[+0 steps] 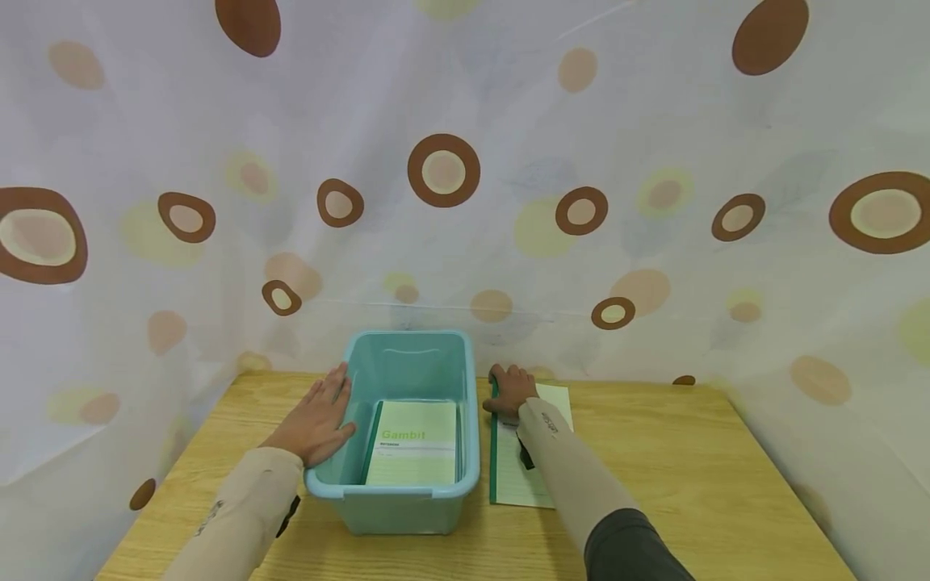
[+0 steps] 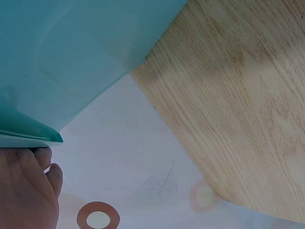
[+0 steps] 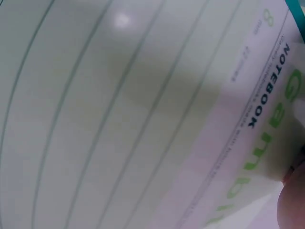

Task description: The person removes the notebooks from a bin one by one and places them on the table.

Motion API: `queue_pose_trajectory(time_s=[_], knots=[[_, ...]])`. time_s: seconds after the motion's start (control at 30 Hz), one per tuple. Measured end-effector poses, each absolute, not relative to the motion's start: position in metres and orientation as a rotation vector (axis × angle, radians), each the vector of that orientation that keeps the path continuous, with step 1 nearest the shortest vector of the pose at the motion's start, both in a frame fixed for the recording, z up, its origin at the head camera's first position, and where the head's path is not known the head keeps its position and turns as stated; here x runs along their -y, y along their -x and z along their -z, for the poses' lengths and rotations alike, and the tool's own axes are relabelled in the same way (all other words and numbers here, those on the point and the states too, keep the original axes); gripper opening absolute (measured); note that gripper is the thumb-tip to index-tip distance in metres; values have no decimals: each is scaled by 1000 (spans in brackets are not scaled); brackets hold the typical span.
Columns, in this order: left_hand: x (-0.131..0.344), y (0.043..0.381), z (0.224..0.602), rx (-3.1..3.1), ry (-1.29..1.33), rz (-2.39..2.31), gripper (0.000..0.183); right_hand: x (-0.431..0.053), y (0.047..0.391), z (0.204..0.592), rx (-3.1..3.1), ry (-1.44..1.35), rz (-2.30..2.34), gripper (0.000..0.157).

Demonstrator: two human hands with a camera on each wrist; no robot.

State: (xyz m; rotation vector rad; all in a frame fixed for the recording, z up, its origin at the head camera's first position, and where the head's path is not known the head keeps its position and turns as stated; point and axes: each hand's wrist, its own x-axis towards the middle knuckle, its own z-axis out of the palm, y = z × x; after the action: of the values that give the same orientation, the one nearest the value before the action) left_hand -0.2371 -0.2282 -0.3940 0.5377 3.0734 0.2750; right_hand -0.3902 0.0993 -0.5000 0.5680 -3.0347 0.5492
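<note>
A: Left fingers (image 1: 336, 383) are lying straight and a bit apart along the bin's left rim. Left hand (image 1: 314, 424) is touching that rim, thumb angling over it, not clamping anything.

B: Right fingers?

A: Bending. Right hand (image 1: 514, 393) is resting on the upper part of the green-spined Gambit notebook (image 1: 511, 468), thumb standing apart by the spine. Can't tell if they're pinching; sleeve and palm are hiding the contact.

B: What's the right wrist camera showing?

A: Cover's filling it: green stripes, "NOTEBOOK" in dark print, "Gambit" running slantwise, one blurred fingertip showing at the lower right edge.

B: Where's that notebook lying?

A: Flat on the wooden table (image 1: 676, 460), under the right fingers, mostly extending nearer the person than they are; spine on the thumb side.

B: And the bin?

A: Aqua plastic bin (image 1: 472, 440) is standing between the two sets of fingers, just right of the left ones, left of the right ones.

B: Anything inside?

A: Second Gambit notebook (image 1: 417, 456), lying cover up, title readable, right of the left fingers and nearer the person.

B: Left wrist view?

A: Bin wall is filling the upper left, part of the hand is showing below it, table on the right.

B: Background?

A: Spotted white curtain (image 1: 654, 121) is hanging beyond all the fingers. Beige sleeves (image 1: 240, 500) are covering both forearms behind them.
</note>
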Motion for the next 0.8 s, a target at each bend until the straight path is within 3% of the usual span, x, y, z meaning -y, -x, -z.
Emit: queue_pose_trajectory(time_s=[0.43, 0.8], knots=[[228, 238, 395, -3085, -567, -275, 66, -96, 388, 502, 3095, -545, -533, 60], [228, 237, 393, -3074, -544, -277, 66, -94, 381, 493, 3167, -503, -655, 56]])
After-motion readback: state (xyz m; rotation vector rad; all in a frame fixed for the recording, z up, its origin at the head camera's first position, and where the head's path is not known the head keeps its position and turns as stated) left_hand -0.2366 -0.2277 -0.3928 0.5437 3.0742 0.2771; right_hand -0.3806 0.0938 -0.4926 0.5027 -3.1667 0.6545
